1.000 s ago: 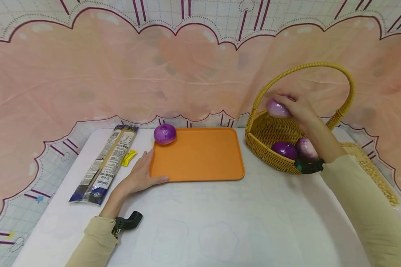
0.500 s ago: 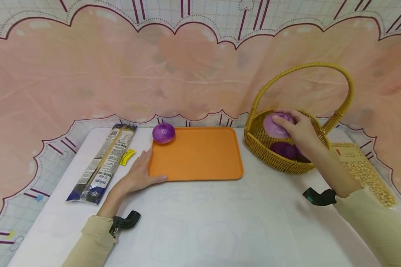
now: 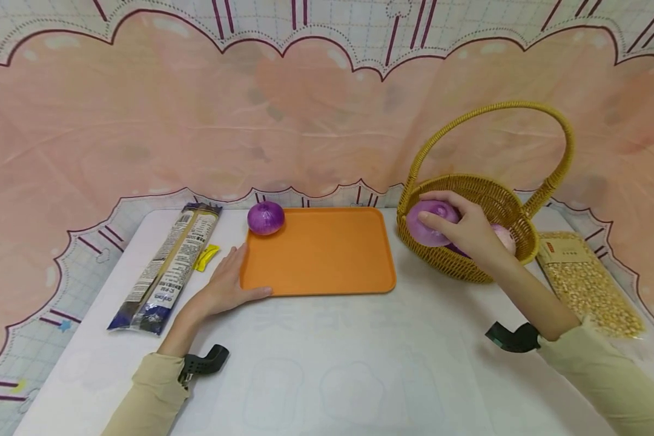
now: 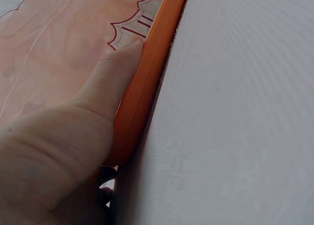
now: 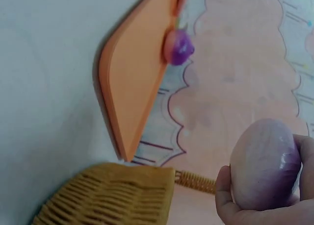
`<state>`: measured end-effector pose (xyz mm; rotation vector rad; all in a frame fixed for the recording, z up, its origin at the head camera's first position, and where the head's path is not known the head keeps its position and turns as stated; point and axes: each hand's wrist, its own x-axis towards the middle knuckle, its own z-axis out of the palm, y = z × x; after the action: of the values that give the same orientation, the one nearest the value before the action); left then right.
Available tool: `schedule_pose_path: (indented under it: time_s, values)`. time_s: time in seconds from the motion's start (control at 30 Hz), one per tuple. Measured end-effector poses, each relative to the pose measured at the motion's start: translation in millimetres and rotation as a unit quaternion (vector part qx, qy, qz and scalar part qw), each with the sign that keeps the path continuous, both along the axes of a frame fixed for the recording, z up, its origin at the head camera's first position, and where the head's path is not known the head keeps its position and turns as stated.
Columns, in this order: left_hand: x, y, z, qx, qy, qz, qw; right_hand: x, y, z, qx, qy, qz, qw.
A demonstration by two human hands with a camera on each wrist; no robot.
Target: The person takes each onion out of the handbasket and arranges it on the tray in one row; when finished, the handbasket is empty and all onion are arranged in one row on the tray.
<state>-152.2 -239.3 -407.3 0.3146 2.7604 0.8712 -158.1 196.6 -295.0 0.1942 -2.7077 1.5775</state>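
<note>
Fingers of the right hand [image 3: 469, 229] grip an onion [image 3: 427, 230] over the basket [image 3: 493, 195]. We find the left hand [image 3: 229, 286] straight-fingered against the near-left corner of the tray [image 3: 327, 254].

I have a wide lane over the bench [image 3: 327, 369] at lower centre and room above the orange tray [image 3: 324, 254] mid-frame. The left hand [image 3: 227, 284] and an onion [image 3: 266, 218] block the tray's left side; the basket handle [image 3: 523, 105] arches across frame right.
</note>
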Motion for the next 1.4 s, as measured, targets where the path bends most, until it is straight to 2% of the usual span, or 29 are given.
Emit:
schedule_pose_path:
  time_s: [0.17, 0.5, 0.73, 0.93, 1.2, 1.4]
  values:
    - [-0.1, 0.3, 0.0, 0.000, 0.002, 0.000, 1.0000, -0.4, -12, -5.2, -0.009, 0.003, 0.020, 0.9998]
    - [-0.2, -0.1, -0.7, -0.001, -0.008, 0.005, 1.0000, -7.0, -39, -14.4, 0.015, -0.008, 0.043, 0.9990]
    - [0.1, -1.8, -1.2, -0.002, -0.003, 0.006, 1.0000, -15.1, -60, -20.1, -0.018, -0.019, 0.061, 0.9978]
    - [-0.2, -1.3, -1.7, -0.001, 0.003, 0.002, 1.0000, -21.0, -78, -24.8, -0.021, -0.040, 0.071, 0.9964]
    - [-1.5, -2.9, -2.9, -0.003, -0.003, 0.005, 1.0000, -36.9, -103, -27.8, -0.002, -0.012, 0.084, 0.9964]
    - [-2.8, -2.0, -2.5, -0.003, -0.003, 0.004, 1.0000, -49.4, -116, -31.6, -0.007, -0.002, 0.086, 0.9963]
